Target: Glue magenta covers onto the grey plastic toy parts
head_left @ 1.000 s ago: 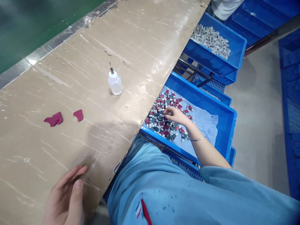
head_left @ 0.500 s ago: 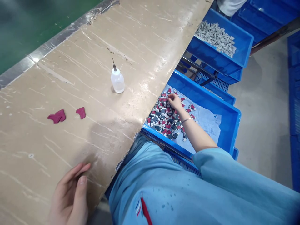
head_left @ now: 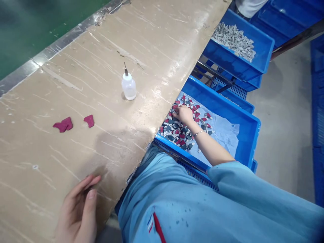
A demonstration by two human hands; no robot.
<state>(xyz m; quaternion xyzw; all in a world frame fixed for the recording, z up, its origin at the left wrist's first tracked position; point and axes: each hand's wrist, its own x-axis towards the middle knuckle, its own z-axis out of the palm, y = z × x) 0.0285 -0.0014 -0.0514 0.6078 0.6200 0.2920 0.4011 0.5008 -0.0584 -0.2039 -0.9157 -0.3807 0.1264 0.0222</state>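
Note:
My left hand (head_left: 79, 211) hovers at the near side of the brown worktop (head_left: 111, 111), fingers bent, the thumb apart from them and nothing between. Down to the right, my right hand (head_left: 184, 114) reaches into a blue crate (head_left: 227, 111) among many small red, dark grey and white pieces (head_left: 180, 136). Its fingers are drawn together at the pieces; what they pinch, if anything, cannot be made out. Two overlapping dark-red pieces (head_left: 63, 125) and a single dark-red piece (head_left: 89, 120) lie on the worktop. A clear squeeze bottle (head_left: 129, 89) with a needle tip stands upright beyond them.
Farther back, another blue crate (head_left: 238, 64) holds a heap of light grey pieces (head_left: 236, 40). A metal strip (head_left: 37, 62) borders the worktop beside a green surface (head_left: 45, 23). Part of another person in white (head_left: 250, 6) shows at the top.
My right hand has shifted left and slightly nearer within the crate, over other pieces. My left hand keeps its pose; the worktop view has slid slightly right.

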